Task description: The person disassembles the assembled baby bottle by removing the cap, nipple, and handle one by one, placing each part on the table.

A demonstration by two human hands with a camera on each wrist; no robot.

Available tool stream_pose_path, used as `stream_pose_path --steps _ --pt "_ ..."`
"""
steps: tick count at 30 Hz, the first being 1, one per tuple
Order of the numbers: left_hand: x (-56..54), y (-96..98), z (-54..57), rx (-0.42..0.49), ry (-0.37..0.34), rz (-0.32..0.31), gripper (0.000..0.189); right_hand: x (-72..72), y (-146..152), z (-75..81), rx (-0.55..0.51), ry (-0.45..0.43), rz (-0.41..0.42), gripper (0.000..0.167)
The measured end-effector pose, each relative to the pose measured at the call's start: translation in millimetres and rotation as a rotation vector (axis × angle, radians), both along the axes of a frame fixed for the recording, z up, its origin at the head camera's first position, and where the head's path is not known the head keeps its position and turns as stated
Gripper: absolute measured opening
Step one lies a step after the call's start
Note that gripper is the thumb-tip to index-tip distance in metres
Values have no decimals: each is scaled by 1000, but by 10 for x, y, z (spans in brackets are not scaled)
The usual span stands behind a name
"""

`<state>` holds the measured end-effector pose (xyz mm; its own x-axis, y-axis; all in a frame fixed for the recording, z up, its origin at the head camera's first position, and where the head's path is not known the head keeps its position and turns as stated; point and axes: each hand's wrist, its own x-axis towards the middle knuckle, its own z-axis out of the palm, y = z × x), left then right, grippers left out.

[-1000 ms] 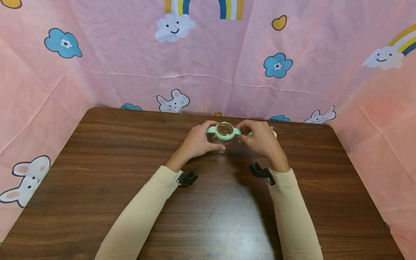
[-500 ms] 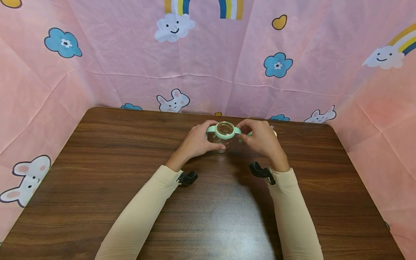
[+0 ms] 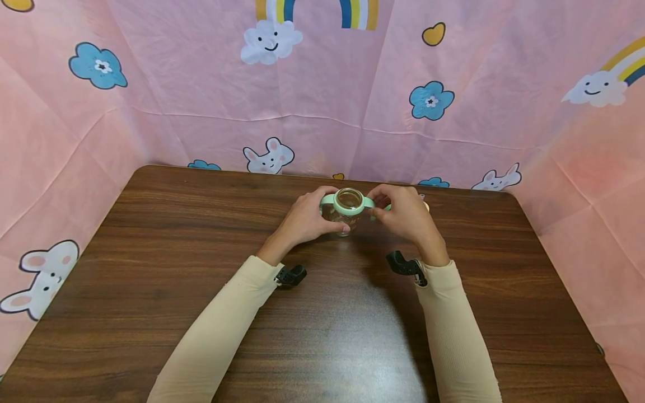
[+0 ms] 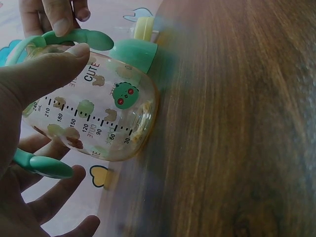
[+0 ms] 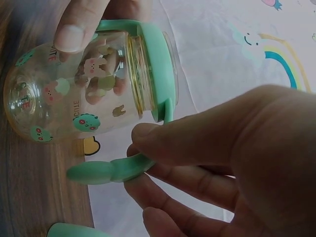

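Observation:
A clear baby bottle (image 4: 106, 113) with a millilitre scale and cartoon prints stands upright on the table, its mouth uncovered. Around its neck sits a mint-green ring with two curved handles (image 5: 94, 172). My left hand (image 3: 306, 217) grips the bottle from the left, thumb across the front and fingers behind. The right hand (image 3: 403, 211) pinches the right-hand handle between thumb and fingers, as the right wrist view shows. Beyond the bottle in the left wrist view are a green cap (image 4: 136, 55) and a pale yellow ring part (image 4: 143, 28); the right hand largely hides them in the head view.
The brown wooden table (image 3: 201, 257) reaches back to a pink printed cloth (image 3: 327, 78), close behind the bottle. Cloth also hangs along the left and right sides. Black camera mounts (image 3: 290, 276) sit at both wrists, over beige sleeves (image 3: 221, 330).

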<state>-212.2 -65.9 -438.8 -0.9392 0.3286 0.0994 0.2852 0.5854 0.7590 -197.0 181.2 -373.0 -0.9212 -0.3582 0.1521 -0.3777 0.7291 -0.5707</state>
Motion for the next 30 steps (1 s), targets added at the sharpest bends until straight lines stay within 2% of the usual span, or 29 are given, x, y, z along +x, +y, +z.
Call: stream_pose_path --steps 13,30 --pt "4 10 5 -12 -17 15 93 17 6 38 6 -41 6 15" --pt "11 10 19 1 -18 11 92 27 -3 60 12 -44 1 15"
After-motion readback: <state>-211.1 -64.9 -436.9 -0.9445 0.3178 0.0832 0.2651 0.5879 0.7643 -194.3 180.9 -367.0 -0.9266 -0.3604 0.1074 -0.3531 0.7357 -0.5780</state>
